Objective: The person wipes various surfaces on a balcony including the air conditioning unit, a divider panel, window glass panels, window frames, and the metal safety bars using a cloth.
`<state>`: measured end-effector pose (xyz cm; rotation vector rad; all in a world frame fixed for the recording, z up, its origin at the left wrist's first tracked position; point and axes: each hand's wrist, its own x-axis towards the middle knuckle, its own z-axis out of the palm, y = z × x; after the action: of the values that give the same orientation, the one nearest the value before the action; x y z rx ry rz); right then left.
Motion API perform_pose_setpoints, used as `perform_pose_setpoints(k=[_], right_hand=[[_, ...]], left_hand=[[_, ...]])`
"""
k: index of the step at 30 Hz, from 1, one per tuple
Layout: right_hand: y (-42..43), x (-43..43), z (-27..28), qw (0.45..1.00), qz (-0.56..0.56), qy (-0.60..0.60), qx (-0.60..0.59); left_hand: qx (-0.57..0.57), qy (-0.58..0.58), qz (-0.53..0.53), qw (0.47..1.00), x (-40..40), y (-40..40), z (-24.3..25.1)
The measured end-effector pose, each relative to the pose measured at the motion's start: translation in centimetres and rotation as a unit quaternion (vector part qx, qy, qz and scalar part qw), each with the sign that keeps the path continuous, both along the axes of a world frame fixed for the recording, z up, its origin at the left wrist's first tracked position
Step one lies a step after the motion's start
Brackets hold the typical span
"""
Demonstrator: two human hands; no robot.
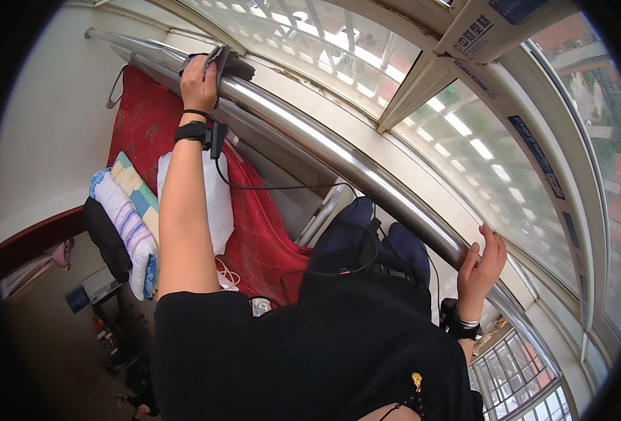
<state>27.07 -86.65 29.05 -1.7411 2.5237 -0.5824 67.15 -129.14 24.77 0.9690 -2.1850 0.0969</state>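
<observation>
A polished metal rail (342, 150) runs diagonally across the view, from the wall at upper left to the lower right. At its upper left part, my left hand (200, 84) grips a dark grey cloth (230, 64) that is wrapped over the rail. My right hand (483, 261) rests on the rail farther down at the right, its fingers apart and nothing held. Each wrist bears a black strap with a small device, and a thin black cable (273, 187) leads from the left one towards my lap.
Windows (310, 42) and a pale sill (421, 192) lie beyond the rail. On my side are a red cover (252, 231), a white bag (218, 210), folded bedding (126, 226), a black bundle (105, 239) and a grey mesh surface (284, 202). A wall (47, 105) stands at the left.
</observation>
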Motion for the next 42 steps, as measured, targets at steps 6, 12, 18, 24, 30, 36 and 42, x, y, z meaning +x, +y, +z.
perform_pose_setpoints(k=[6,12,18,24,30,36,42], right_hand=[[0.2,0.0,-0.5,0.999,-0.005,-0.009,0.046],[0.3,-0.3,-0.5,0.997,-0.007,-0.028,0.066],[0.9,-0.6,-1.1,0.996,-0.007,-0.024,0.085],[0.9,-0.5,-0.8,0.996,-0.004,0.004,0.088],[1.3,-0.8,-1.4,0.996,0.002,0.017,0.082],[0.9,-0.8,-1.1,0.998,0.025,0.015,0.063],[1.3,-0.5,-1.6,0.998,0.012,0.020,0.060]], left_hand=[[0.016,0.002,0.071,0.997,5.7,-6.9,-0.7],[0.161,0.037,0.206,0.965,11.5,-12.8,-1.1],[0.124,0.014,0.238,0.963,13.0,-15.5,-2.4],[0.162,0.023,0.258,0.952,12.7,-16.6,-2.8],[0.228,0.026,0.313,0.922,13.6,-16.6,-2.2],[0.226,0.166,0.250,0.927,13.6,-10.3,-3.7],[0.263,0.265,0.121,0.920,1.9,3.3,-4.9]])
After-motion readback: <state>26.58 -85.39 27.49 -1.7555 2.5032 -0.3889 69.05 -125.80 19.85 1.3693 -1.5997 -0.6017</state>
